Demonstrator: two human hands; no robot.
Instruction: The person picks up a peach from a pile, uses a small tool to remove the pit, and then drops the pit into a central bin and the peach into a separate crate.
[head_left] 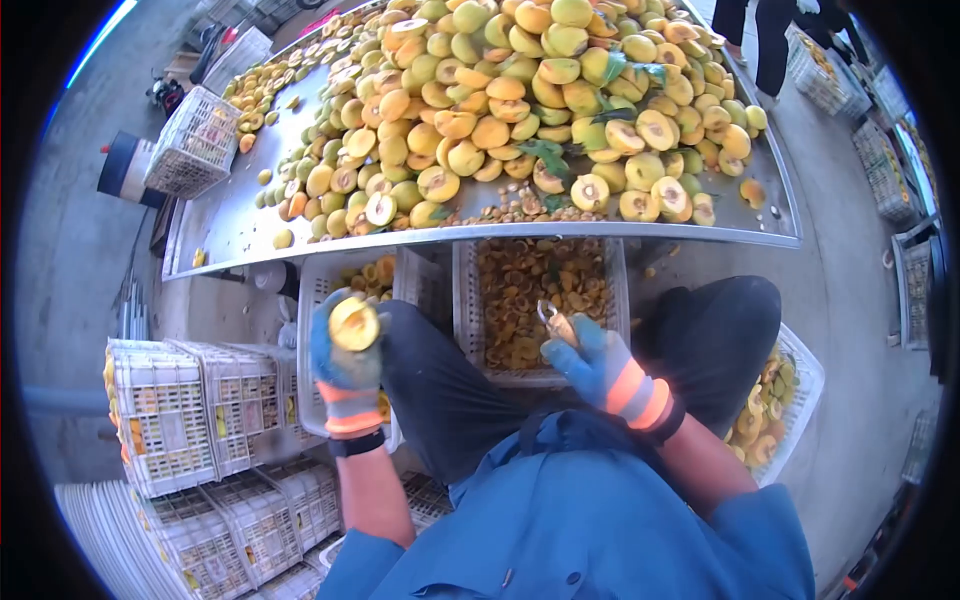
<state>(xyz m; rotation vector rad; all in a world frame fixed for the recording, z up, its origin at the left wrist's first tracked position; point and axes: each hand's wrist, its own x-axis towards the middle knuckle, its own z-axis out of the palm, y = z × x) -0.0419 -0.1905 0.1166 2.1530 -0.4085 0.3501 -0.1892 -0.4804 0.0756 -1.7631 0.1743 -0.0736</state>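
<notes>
My left hand (340, 365), in a blue and orange glove, is closed around a yellow peach half (354, 324) with its cut face up. It is over the left crate (310, 340), by my knee. In my gloved right hand (600, 372) is a pitting tool (556, 322) with a curved metal end and a brownish handle. That hand is above the front right of the middle crate (618, 290), which contains brownish pits and scraps. Beyond both hands, a large heap of peaches (500, 105), many halved, lies on the metal table (400, 240).
Stacked white crates (165, 420) of fruit stand at my left. A fruit-filled crate (800, 400) sits by my right leg. Another crate (195, 140) rests at the table's left edge. A person's dark-clothed legs (772, 45) show at the far right.
</notes>
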